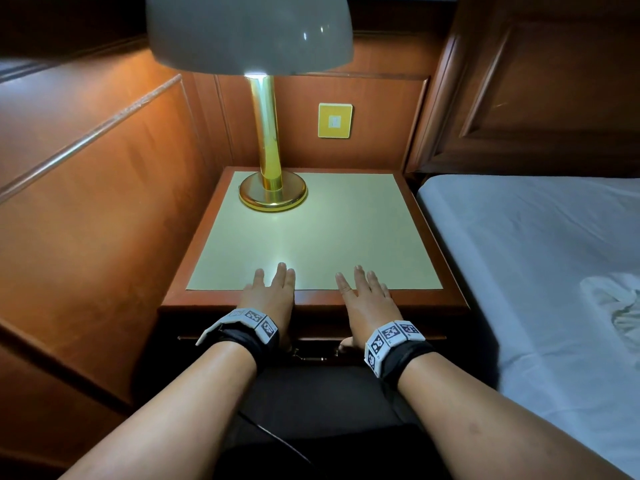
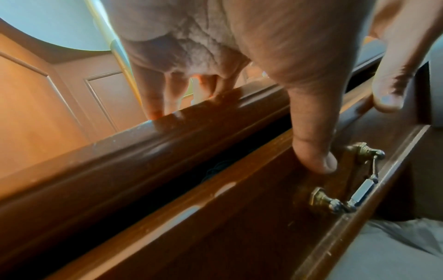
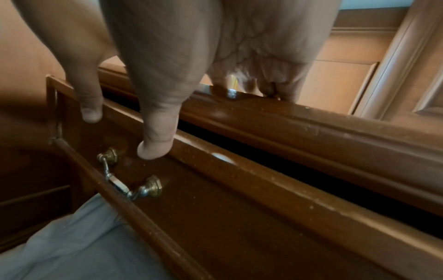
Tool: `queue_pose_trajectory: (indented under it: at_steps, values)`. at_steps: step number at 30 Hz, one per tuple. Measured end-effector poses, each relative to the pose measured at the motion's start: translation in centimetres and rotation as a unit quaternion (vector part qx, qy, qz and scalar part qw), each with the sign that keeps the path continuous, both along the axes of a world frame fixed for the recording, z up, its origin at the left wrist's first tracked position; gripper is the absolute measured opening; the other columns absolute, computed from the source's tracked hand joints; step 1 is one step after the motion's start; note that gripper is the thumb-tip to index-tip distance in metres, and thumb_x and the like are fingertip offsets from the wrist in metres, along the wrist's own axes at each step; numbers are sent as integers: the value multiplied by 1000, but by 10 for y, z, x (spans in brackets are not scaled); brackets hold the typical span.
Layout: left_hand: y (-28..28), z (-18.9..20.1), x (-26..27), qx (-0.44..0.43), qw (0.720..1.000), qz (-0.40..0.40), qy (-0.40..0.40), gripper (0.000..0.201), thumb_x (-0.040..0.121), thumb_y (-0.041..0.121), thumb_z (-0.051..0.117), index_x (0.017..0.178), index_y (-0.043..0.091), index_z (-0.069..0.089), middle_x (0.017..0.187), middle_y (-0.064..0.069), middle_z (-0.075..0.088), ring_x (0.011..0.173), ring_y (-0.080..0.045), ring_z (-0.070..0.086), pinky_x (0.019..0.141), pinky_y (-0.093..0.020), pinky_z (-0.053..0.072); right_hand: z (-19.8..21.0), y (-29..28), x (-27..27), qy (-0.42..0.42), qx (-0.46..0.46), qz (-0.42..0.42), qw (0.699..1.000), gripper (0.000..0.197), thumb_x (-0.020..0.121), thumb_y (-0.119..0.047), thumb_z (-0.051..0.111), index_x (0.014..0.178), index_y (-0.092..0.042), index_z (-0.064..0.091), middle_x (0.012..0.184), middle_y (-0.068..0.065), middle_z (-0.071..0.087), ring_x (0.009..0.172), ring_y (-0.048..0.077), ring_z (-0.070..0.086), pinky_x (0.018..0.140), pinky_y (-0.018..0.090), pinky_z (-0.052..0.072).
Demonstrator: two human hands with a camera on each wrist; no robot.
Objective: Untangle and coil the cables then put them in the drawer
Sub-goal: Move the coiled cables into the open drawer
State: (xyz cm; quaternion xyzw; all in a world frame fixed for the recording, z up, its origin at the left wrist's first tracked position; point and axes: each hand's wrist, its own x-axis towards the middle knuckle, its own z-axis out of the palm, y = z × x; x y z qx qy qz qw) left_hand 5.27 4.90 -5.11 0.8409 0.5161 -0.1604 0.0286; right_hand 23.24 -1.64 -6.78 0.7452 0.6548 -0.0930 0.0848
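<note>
The drawer (image 2: pixel 239 217) front lay beneath both flat, empty grips, my left hand (image 1: pixel 270 296) and right hand (image 1: pixel 367 303), thumbs pressing it.

I see reddish wood panelling (image 1: pixel 104 188) wrapping the corner from nine to twelve o'clock. A brass lamp (image 1: pixel 266 140) glows on the nightstand (image 1: pixel 346 220) at twelve, a yellow wall plate (image 1: pixel 335 120) behind it. At three lies a bed (image 1: pixel 536 271) in pale sheets.
</note>
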Motion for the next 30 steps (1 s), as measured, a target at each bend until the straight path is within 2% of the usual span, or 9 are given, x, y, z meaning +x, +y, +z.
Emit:
queue_pose_trajectory:
  at_steps: [3, 5, 9, 12, 15, 23, 30]
  values:
    - [4, -6, 0, -6, 1000, 11, -5, 141, 62, 46, 90, 157, 19, -11, 166, -2, -13, 151, -41, -1, 121, -50, 18, -1, 1, -3, -5, 0, -1, 1000, 125, 78, -40, 81, 157, -23, -15, 164, 17, -19, 152, 38, -11, 123, 49, 0]
    - [3, -10, 1, 0, 1000, 16, -2, 137, 67, 44, 87, 156, 16, -12, 166, -4, -14, 151, -43, -3, 122, -52, 15, -2, 2, -4, -15, 2, 2, 1000, 123, 81, -39, 80, 157, -22, -15, 164, 18, -18, 152, 39, -10, 124, 50, 1]
    - [3, -20, 7, 24, 999, 34, -4, 121, 80, 40, 79, 156, 11, -10, 166, -9, -11, 150, -45, 0, 121, -55, 15, -4, 5, -7, -33, 22, -3, 999, 109, 89, -28, 72, 157, -20, -13, 164, 19, -14, 152, 39, -7, 124, 52, 5]
    - [4, -26, 13, 44, 998, 39, -2, 103, 91, 32, 67, 156, 7, -8, 166, -13, -7, 149, -48, 4, 119, -57, 17, -8, 7, -13, -42, 48, -22, 998, 88, 98, -16, 53, 158, -21, -11, 165, 19, -10, 152, 39, -5, 123, 55, 7]
    - [5, -29, 17, 69, 997, 34, 7, 88, 96, 21, 56, 156, 4, -6, 165, -17, -4, 147, -51, 8, 117, -60, 20, -14, 8, -14, -36, 71, -33, 996, 78, 101, -10, 43, 158, -22, -9, 165, 18, -8, 152, 39, -4, 122, 57, 6]
    - [3, -29, 17, 73, 997, 38, -1, 80, 98, 16, 49, 156, 5, -5, 166, -16, -2, 147, -50, 9, 116, -60, 20, -17, 6, -16, -17, 91, -41, 995, 78, 100, -8, 40, 158, -24, -10, 166, 15, -11, 153, 36, -8, 122, 56, 2]
    - [3, -26, 18, 58, 997, 48, -13, 82, 97, 14, 50, 156, 6, -7, 166, -14, -4, 148, -49, 6, 118, -60, 17, -16, 5, -17, -8, 88, -49, 995, 81, 99, -8, 43, 157, -25, -12, 165, 13, -14, 153, 33, -11, 123, 53, -1]
